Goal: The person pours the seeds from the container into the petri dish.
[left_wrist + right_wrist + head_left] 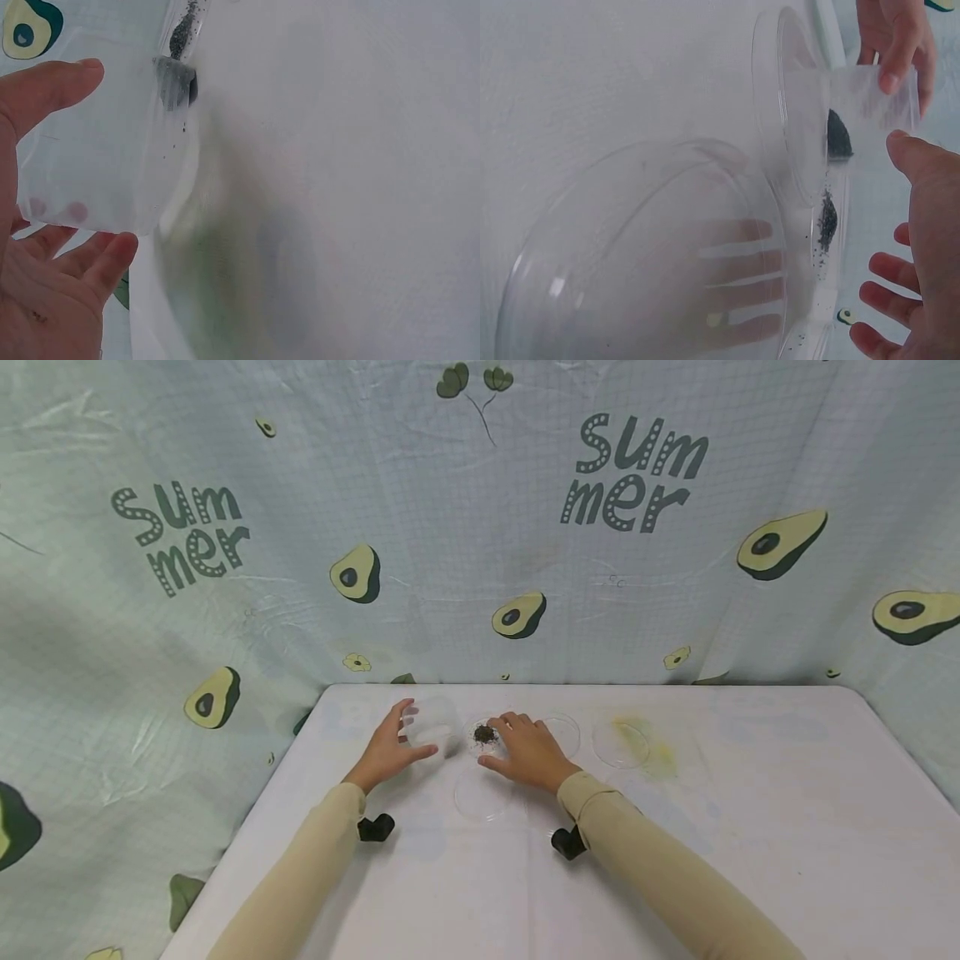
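a pale avocado-print cloth (427, 510) hangs behind the white worktop (757, 835). the right hand (528, 753) has its fingers spread apart; the left hand (386, 750) has its own clamped round a translucent plastic cup (97, 150) of dark granules (838, 136), just beside a shallow clear dish (840, 225) bearing a small dark granular heap (484, 734).

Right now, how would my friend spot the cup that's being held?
On the white table, look near the far edge for the left hand. It holds a cloudy see-through cup with dark grains inside. Unlike the flat clear dishes nearby, it has tall sides.
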### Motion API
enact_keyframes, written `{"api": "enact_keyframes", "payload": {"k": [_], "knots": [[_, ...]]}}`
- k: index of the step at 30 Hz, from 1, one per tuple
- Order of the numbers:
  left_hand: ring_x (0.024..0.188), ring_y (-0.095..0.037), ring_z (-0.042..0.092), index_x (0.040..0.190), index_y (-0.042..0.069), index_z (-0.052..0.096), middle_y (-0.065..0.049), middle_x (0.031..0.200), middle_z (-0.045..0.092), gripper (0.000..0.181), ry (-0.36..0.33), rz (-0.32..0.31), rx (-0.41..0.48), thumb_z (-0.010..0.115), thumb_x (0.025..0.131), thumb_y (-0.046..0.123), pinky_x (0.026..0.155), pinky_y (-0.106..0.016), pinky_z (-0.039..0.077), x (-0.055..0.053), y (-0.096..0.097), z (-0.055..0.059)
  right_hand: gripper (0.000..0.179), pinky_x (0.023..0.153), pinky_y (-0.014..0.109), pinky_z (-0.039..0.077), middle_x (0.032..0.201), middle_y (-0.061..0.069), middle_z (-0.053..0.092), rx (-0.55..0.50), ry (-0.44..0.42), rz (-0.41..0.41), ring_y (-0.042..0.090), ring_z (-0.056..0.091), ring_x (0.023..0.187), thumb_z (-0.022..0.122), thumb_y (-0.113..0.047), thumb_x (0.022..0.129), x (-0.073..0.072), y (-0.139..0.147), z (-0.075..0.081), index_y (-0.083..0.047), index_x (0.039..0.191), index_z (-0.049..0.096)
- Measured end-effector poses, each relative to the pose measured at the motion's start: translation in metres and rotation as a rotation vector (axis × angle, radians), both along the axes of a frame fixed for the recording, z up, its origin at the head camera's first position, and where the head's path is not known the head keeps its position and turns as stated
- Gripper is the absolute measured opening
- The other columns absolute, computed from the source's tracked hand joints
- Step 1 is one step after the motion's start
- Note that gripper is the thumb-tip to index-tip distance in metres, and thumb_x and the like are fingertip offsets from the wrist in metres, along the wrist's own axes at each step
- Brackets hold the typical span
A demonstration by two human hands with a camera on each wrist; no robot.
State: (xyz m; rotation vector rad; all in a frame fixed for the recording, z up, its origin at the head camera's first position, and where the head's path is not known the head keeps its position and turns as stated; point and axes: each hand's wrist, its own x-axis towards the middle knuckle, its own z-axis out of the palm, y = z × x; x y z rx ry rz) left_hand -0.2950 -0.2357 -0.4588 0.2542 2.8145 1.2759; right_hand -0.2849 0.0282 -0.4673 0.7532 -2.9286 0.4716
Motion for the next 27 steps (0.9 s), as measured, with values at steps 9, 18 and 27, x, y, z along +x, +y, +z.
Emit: {"api": "enact_keyframes", "payload": {"k": [9, 18, 27], "knots": [[0.14, -0.038, 0.034, 0.155, 0.007, 0.011, -0.016, 0.154, 0.031, 0.101, -0.043, -0.013, -0.086, 0.077, 0.082, 0.033, 0.11, -0.054, 0.036, 0.003, -0.004, 0.003, 0.067, 0.103, 0.049, 0.043, 0.135, 0.007, 0.055, -0.022, 0.039, 0.044, 0.026, 0.052, 0.126, 0.06, -0.057, 0.089, 0.007, -0.003, 0.002, -0.016, 0.14, 0.049], [0.148, -0.036, 0.016, 0.156, 0.016, 0.013, -0.014, 0.161, 0.016, 0.103, 0.0, -0.03, -0.212, 0.073, 0.08, 0.052, 0.115, -0.061, 0.021, 0.0, 0.0, 0.011, 0.068, 0.101, 0.049, 0.044, 0.135, 0.006, 0.055, -0.022, 0.022, 0.067, 0.025, 0.053, 0.123, 0.059, -0.059, 0.088, 0.014, -0.002, 0.004, -0.017, 0.141, 0.049], [0.148, -0.032, 0.021, 0.147, 0.023, 0.04, -0.007, 0.158, 0.028, 0.074, 0.111, -0.117, -0.238, 0.069, 0.085, 0.048, 0.116, -0.062, 0.02, -0.004, 0.004, 0.024, 0.071, 0.104, 0.051, 0.042, 0.139, 0.009, 0.054, 0.024, -0.018, 0.085, 0.027, 0.052, 0.128, 0.059, -0.061, 0.087, 0.022, -0.002, 0.004, -0.016, 0.141, 0.049]]}}
